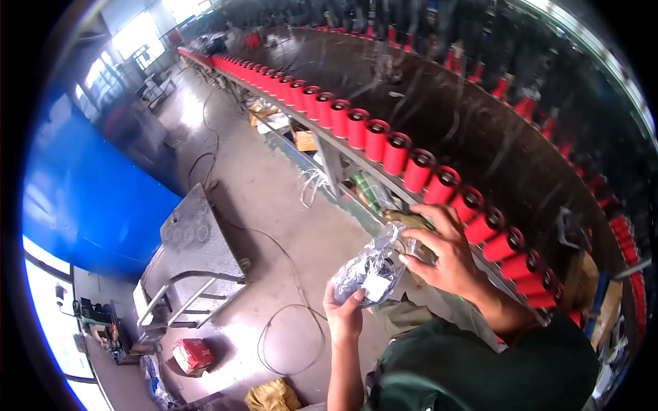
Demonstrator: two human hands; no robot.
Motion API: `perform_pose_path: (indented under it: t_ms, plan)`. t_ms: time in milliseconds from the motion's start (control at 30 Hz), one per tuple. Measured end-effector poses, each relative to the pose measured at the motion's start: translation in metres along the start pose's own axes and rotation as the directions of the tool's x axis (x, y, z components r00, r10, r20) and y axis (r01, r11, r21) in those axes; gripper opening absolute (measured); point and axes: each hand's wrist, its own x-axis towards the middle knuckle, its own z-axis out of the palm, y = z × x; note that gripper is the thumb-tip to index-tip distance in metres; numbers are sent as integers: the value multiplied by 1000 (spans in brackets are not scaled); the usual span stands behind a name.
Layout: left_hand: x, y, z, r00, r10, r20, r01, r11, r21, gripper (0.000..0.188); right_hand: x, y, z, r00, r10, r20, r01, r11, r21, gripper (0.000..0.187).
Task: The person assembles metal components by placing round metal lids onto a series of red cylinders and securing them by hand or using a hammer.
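My left hand (344, 314) grips the lower end of a clear, crinkled plastic bag (370, 264), its thumb pressed on the front. Something dark lies inside the bag, and a white label shows on it; what the contents are I cannot make out. My right hand (449, 255) is at the bag's upper right edge with thumb and fingers apart. Its fingertips are close to the plastic, and whether they touch it I cannot tell. Just beyond the right hand runs a long row of red cylinders (396, 156) with dark, hollow-looking tops.
The cylinders stand along the edge of a long dark bench (473, 123). Bags and boxes lie on the shelf below. To the left are a grey metal-framed stand (199, 236), a blue panel (96, 198), a red package (192, 356) and a cable (291, 257) looping across the floor.
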Motion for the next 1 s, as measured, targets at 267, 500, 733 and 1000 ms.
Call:
perform_pose_path:
  t_ms: [267,500,733,1000]
  plan:
    - [204,170,-62,980,154,-129,-127,973,195,45,242,20,208,958,-61,280,-37,942,333,39]
    - [344,299,-107,915,282,-290,-199,938,283,38,437,-6,351,864,-176,471,-115,843,525,26]
    - [548,400,-163,840,377,-391,-328,926,189,36,632,-9,505,913,-259,315,62,852,519,26]
    - [822,556,-181,828,459,-322,-417,888,192,28,873,6,628,970,-105,221,35,953,299,33]
